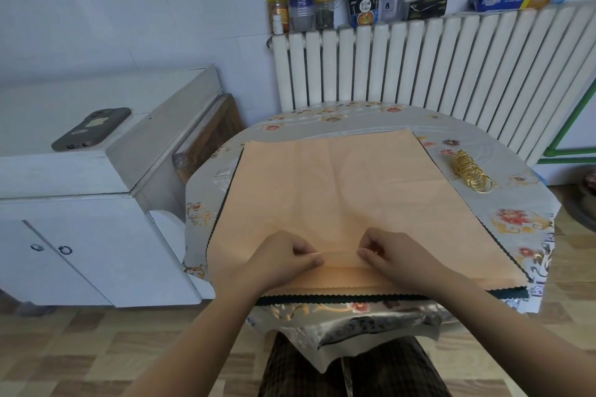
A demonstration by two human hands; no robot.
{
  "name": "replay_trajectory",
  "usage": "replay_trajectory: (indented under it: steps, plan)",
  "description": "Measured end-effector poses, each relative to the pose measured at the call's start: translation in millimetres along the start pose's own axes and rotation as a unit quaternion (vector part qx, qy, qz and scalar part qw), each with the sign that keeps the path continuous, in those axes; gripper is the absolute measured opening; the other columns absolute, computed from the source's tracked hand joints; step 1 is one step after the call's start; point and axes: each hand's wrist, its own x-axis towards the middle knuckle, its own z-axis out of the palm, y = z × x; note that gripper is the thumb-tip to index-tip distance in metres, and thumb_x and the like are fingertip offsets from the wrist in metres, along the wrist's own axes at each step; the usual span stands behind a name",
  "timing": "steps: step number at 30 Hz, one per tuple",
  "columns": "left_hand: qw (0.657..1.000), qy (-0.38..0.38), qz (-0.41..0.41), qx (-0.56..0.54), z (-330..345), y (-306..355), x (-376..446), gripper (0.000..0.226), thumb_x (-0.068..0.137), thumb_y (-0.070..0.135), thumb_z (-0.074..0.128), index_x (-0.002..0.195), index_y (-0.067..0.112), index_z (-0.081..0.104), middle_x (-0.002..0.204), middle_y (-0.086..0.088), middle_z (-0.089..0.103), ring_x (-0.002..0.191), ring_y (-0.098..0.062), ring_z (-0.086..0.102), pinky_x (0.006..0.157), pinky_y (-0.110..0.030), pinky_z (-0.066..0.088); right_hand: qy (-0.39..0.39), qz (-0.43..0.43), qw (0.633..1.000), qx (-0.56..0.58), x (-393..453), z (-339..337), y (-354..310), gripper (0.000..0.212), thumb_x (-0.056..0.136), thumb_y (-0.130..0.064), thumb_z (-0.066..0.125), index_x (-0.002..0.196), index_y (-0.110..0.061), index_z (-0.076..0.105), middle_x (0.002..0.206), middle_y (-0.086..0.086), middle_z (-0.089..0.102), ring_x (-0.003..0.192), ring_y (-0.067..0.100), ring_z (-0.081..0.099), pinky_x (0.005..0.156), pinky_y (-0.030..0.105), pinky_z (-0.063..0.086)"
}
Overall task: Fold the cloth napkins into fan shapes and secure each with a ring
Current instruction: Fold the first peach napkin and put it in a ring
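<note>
A peach cloth napkin (338, 190) lies spread flat on the round table, on top of a dark napkin whose zigzag edge (338, 298) shows at the front and sides. My left hand (283, 256) and my right hand (393, 251) sit side by side near the napkin's front edge. Each pinches a raised fold of the peach cloth (340, 257) between thumb and fingers. A pile of gold rings (471, 171) lies on the table to the right of the napkin, far from both hands.
The table wears a floral plastic cover (522, 219). A white radiator (435, 61) stands behind it, with jars and boxes on its top. A white cabinet (96, 171) with a phone (92, 129) on it is at the left.
</note>
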Motion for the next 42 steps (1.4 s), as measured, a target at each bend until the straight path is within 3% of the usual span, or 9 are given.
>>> replay_trajectory:
  steps: [2, 5, 11, 19, 22, 26, 33, 38, 42]
  plan:
    - [0.999, 0.025, -0.005, 0.036, 0.5, -3.4, 2.5, 0.018, 0.089, 0.029, 0.062, 0.098, 0.019, 0.075, 0.101, 0.005, 0.071, 0.093, -0.007, 0.059, 0.079, -0.020, 0.042, -0.012, -0.012, 0.999, -0.037, -1.1, -1.0, 1.2, 0.004, 0.093, -0.029, 0.054, 0.093, -0.026, 0.055, 0.093, -0.009, 0.061, 0.091, 0.010, 0.054, 0.074, 0.021, 0.040]
    - [0.995, 0.062, -0.014, 0.079, -4.7, -9.8, 4.2, 0.021, 0.093, 0.024, 0.055, 0.103, 0.017, 0.072, 0.108, 0.004, 0.068, 0.101, -0.011, 0.058, 0.083, -0.020, 0.042, -0.035, -0.022, 0.994, -0.105, -2.7, -5.9, 6.4, 0.024, 0.093, -0.037, 0.053, 0.101, -0.018, 0.065, 0.101, -0.004, 0.062, 0.099, 0.015, 0.053, 0.082, 0.027, 0.041]
    - [0.981, 0.110, 0.020, 0.159, -25.4, -5.4, 7.7, 0.019, 0.101, 0.028, 0.040, 0.091, 0.020, 0.054, 0.073, 0.003, 0.054, 0.077, -0.022, 0.053, 0.062, -0.031, 0.036, 0.014, 0.065, 0.995, -0.080, 4.2, -37.4, 9.0, 0.028, 0.097, -0.038, 0.045, 0.070, -0.029, 0.048, 0.062, -0.010, 0.047, 0.072, 0.018, 0.049, 0.059, 0.029, 0.032]
    - [0.986, -0.045, 0.084, 0.137, -73.7, 14.3, 19.4, 0.029, 0.101, 0.026, 0.042, 0.072, 0.027, 0.048, 0.074, 0.007, 0.051, 0.070, -0.009, 0.047, 0.063, -0.023, 0.034, -0.100, 0.070, 0.990, -0.065, 17.2, -94.8, -0.3, 0.033, 0.094, -0.039, 0.050, 0.068, -0.021, 0.058, 0.058, -0.008, 0.048, 0.059, 0.004, 0.046, 0.056, 0.020, 0.031]
    - [0.980, 0.005, 0.070, 0.188, -79.1, 13.4, 44.0, 0.028, 0.101, 0.025, 0.042, 0.073, 0.025, 0.046, 0.072, 0.013, 0.047, 0.071, -0.007, 0.046, 0.058, -0.018, 0.030, -0.043, 0.071, 0.991, -0.108, 46.2, -97.3, 0.6, 0.036, 0.094, -0.042, 0.050, 0.083, -0.011, 0.064, 0.067, -0.004, 0.054, 0.067, 0.013, 0.052, 0.062, 0.026, 0.037]
    - [0.967, 0.073, 0.011, 0.245, -69.8, 1.7, 90.2, 0.022, 0.101, 0.024, 0.039, 0.083, 0.021, 0.051, 0.083, 0.003, 0.054, 0.081, -0.021, 0.049, 0.066, -0.029, 0.035, 0.011, 0.090, 0.978, -0.189, 98.0, -76.5, 13.8, 0.027, 0.095, -0.042, 0.048, 0.097, -0.019, 0.063, 0.094, 0.000, 0.065, 0.090, 0.021, 0.059, 0.071, 0.028, 0.043]
    - [0.957, 0.161, -0.043, 0.237, -46.3, -29.9, 173.3, 0.025, 0.098, 0.018, 0.038, 0.104, 0.014, 0.063, 0.109, -0.006, 0.060, 0.098, -0.028, 0.057, 0.079, -0.033, 0.038, 0.075, 0.083, 0.957, -0.269, 184.8, -35.3, 58.7, 0.027, 0.096, -0.036, 0.044, 0.110, -0.022, 0.062, 0.111, 0.000, 0.061, 0.108, 0.022, 0.049, 0.080, 0.028, 0.037]
    - [0.941, 0.216, -0.035, 0.257, -37.9, -51.1, 210.0, 0.026, 0.099, 0.020, 0.038, 0.105, 0.016, 0.063, 0.106, -0.002, 0.061, 0.096, -0.024, 0.055, 0.083, -0.030, 0.033, 0.128, 0.056, 0.959, -0.245, 220.2, -13.8, 82.6, 0.023, 0.093, -0.030, 0.046, 0.101, -0.018, 0.064, 0.102, 0.000, 0.063, 0.103, 0.023, 0.050, 0.084, 0.032, 0.035]
    - [0.930, 0.243, -0.029, 0.275, -36.9, -66.2, 231.0, 0.024, 0.099, 0.024, 0.037, 0.105, 0.024, 0.060, 0.106, 0.006, 0.058, 0.100, -0.018, 0.051, 0.084, -0.030, 0.026, 0.219, 0.054, 0.958, -0.174, 238.0, 5.6, 98.9, 0.007, 0.075, -0.018, 0.068, 0.072, -0.014, 0.063, 0.072, 0.004, 0.062, 0.073, 0.031, 0.059, 0.070, 0.036, 0.041]
